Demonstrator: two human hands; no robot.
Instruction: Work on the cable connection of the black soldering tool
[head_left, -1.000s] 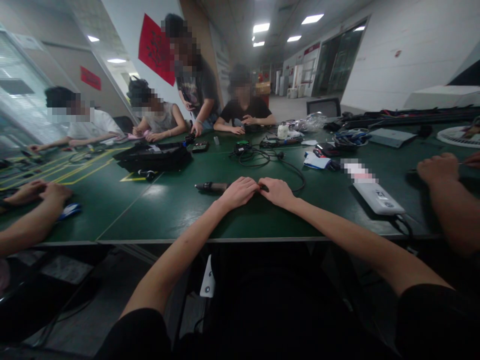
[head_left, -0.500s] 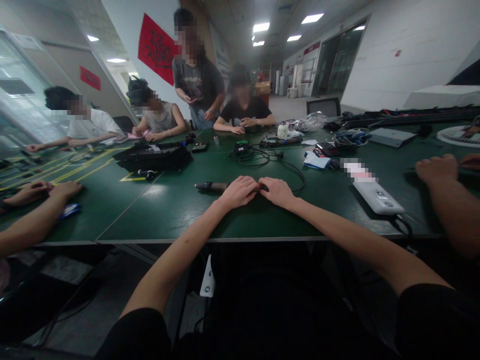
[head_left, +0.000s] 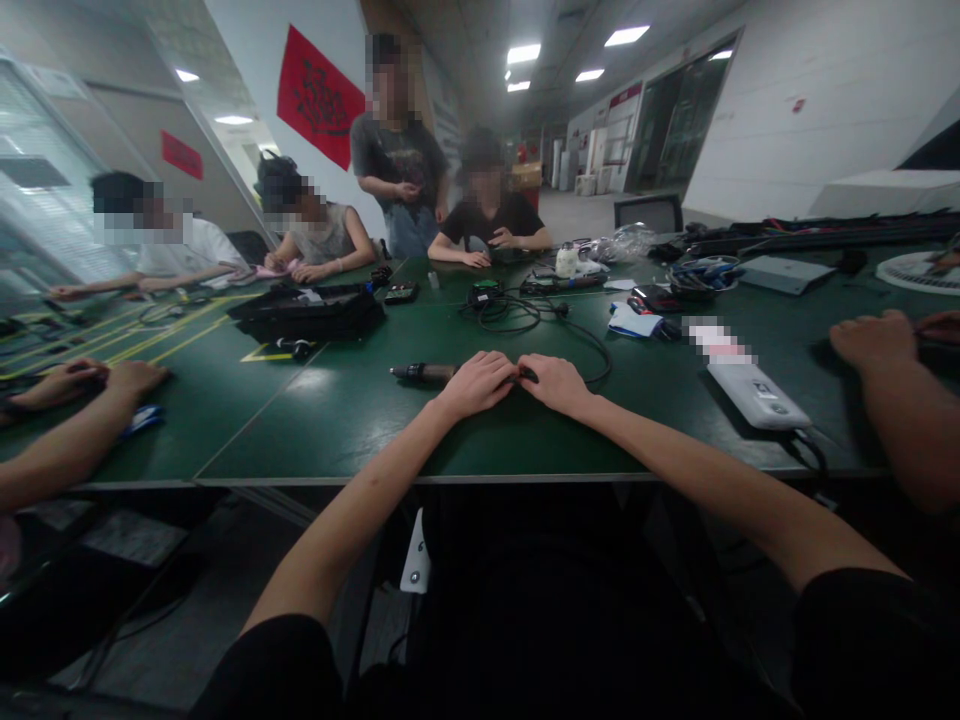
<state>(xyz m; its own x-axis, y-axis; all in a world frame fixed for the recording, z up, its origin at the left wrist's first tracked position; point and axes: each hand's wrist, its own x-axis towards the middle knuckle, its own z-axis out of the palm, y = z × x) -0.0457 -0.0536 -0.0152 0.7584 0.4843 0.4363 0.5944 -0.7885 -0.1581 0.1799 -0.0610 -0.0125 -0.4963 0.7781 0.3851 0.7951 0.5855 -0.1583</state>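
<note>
Head view: Near the front edge of the surface (head_left: 517, 445), the left hand (head_left: 480, 383) is gripping a cylindrical tool (head_left: 426, 373), the right hand (head_left: 556, 384) pinching a dark piece (head_left: 529, 375) alongside; bracing both should help.

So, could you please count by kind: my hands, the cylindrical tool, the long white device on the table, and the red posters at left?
Hands, left hand and right hand: 2
Cylindrical tool: 1
Long white device: 1
Red posters at left: 2
Total: 6
</note>
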